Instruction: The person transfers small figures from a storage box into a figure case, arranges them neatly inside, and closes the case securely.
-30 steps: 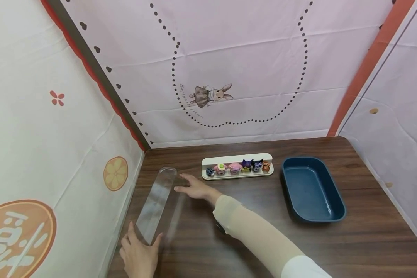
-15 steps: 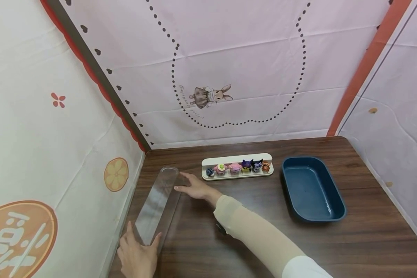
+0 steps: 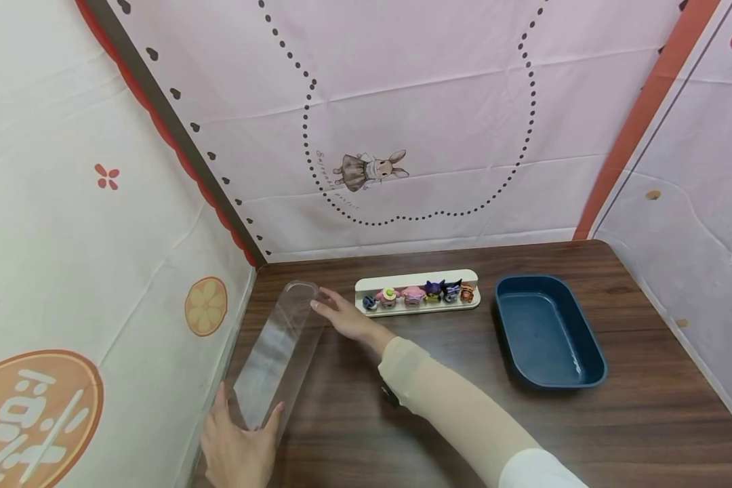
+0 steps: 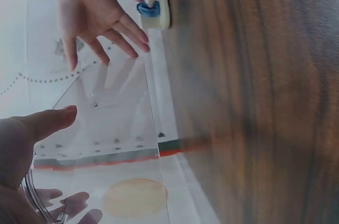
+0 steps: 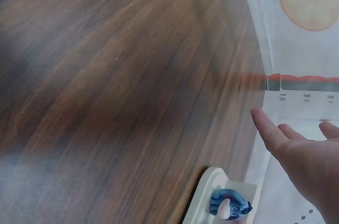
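A long, clear plastic cover point(image 3: 274, 356) with rounded ends stands out over the left part of the table. My left hand point(image 3: 238, 440) grips its near end, thumb on one side and fingers on the other; the left wrist view shows those fingers through the clear wall. At the far end, my right hand point(image 3: 349, 318) has its fingers spread out; whether they touch the plastic I cannot tell. Beyond that hand lies a white display base point(image 3: 415, 279) carrying a row of several small figurines point(image 3: 412, 295). A blue figurine point(image 5: 229, 204) sits at its nearest end in the right wrist view.
A dark blue rectangular tub point(image 3: 549, 332) stands on the right side of the brown wooden table point(image 3: 427, 413). Printed cloth walls point(image 3: 433, 122) close in the table at the back and on both sides.
The clear cover has tilted and its far end has risen slightly toward the back. My right hand has shifted a little up and forward; the left keeps its grip.
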Demonstrator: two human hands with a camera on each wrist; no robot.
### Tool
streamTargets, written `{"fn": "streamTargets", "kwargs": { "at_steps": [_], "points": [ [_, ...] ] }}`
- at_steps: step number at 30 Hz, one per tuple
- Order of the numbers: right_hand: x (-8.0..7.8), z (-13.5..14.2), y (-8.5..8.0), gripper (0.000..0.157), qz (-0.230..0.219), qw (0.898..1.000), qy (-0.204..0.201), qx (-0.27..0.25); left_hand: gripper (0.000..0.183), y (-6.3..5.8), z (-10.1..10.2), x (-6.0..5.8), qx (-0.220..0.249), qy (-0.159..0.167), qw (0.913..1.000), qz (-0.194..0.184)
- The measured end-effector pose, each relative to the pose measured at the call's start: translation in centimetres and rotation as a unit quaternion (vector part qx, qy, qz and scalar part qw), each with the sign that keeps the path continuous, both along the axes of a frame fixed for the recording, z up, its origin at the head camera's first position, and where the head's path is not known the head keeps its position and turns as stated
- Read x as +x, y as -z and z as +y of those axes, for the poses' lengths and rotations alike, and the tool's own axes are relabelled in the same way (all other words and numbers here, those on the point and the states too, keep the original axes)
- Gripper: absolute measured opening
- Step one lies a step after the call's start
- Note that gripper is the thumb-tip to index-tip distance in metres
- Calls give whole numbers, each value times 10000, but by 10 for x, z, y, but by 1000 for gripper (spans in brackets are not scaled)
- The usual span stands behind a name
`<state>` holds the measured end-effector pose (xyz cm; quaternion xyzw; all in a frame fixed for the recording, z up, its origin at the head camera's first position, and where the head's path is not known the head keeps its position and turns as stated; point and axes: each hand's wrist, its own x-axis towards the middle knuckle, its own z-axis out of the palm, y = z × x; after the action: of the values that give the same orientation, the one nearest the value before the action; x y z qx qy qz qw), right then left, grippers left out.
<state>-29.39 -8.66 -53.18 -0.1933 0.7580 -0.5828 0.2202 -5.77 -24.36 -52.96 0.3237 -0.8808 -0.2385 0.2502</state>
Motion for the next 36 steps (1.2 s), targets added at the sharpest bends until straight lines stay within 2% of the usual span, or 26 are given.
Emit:
{"fn": "streamTargets", "kwargs": {
  "at_steps": [7,16,21,26,36],
  "points": [
    [-4,6,-9,75,-399,9982,42,-451,116,-10,5,0,-119,48,9996,269],
    [-9,23,-18,64,-531,9961,320,-626,119,-22,13,-4,-34,367,9985,402],
    [-11,32,-28,56,-410,9944,656,-715,120,-26,12,-11,-61,725,9959,539],
    [-15,46,-39,52,-288,9932,911,-664,119,-26,11,-21,-18,1134,9898,868],
    [-18,81,-50,60,-123,9918,1191,-455,121,-23,5,-44,422,1641,9748,1452]
  ]
}}
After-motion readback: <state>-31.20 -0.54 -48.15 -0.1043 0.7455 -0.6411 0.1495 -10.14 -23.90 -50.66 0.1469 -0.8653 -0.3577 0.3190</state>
